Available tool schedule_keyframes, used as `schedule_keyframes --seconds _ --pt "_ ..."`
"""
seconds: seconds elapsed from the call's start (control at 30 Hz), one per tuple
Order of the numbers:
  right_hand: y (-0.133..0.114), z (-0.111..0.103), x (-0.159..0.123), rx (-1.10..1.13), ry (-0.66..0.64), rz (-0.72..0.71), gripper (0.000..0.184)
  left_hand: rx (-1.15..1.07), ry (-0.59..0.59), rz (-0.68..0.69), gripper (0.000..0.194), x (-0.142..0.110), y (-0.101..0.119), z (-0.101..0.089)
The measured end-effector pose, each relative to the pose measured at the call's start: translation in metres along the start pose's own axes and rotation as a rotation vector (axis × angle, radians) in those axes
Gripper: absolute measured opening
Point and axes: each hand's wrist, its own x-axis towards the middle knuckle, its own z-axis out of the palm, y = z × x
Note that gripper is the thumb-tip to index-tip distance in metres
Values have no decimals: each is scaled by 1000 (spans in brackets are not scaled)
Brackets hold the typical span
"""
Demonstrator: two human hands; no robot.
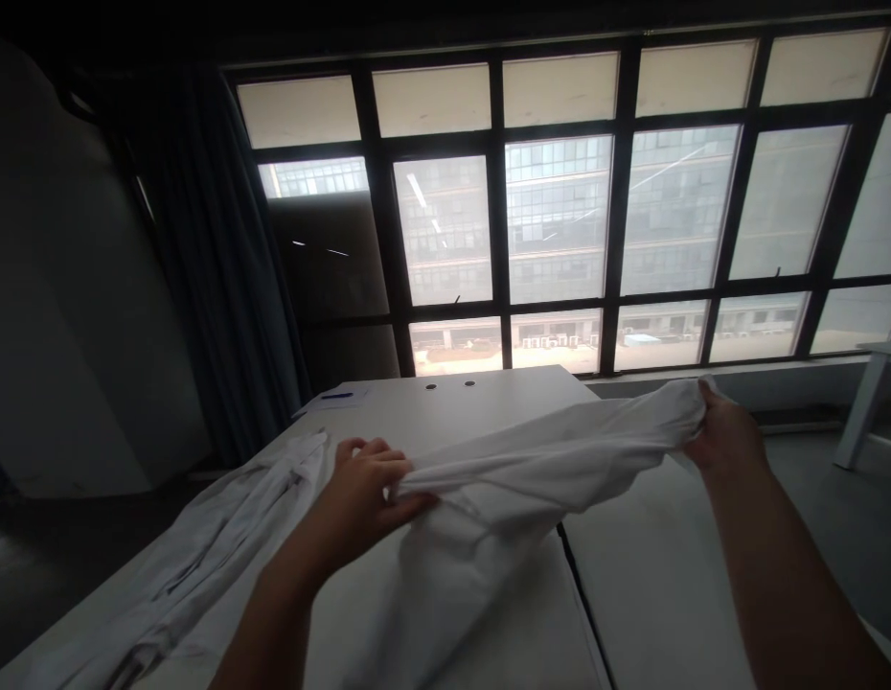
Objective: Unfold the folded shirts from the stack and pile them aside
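A crumpled white fabric garment (538, 470) stretches across the table in a twisted length, with its lower part hanging in a loose mass toward me. My left hand (363, 494) is closed on the near fold of it, fingers curled over the top. My right hand (725, 436) grips the far end, out to the right and slightly higher. A second white garment (216, 546) lies bunched and creased along the left side of the table, just left of my left hand and not touching it.
The white table (489, 407) has a dark seam running toward me and two small round holes near its far end. A sheet of paper (337, 398) with a blue pen lies at its far left corner. Beyond stand a large window, a dark curtain and a white table leg.
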Motion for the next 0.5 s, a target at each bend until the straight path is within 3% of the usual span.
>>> schedule_keyframes --seconds 0.13,0.27,0.37,0.4,0.43,0.5 --pt "-8 9 -21 -35 73 -23 12 -145 280 23 21 -17 -27 -22" --pt "-7 20 -38 -71 45 -113 25 -700 554 134 30 -29 -38 -31" --pt "-3 19 -35 -85 1 -131 30 -1000 737 135 44 -33 -41 -35" --pt "-1 16 -31 -108 11 -167 31 -1050 717 91 48 -33 -44 -35" --pt "1 13 -27 -166 27 -215 32 -1051 624 21 47 -33 -47 -34" --pt "3 4 -18 -432 24 -296 37 -884 299 -158 37 -31 -56 -27"
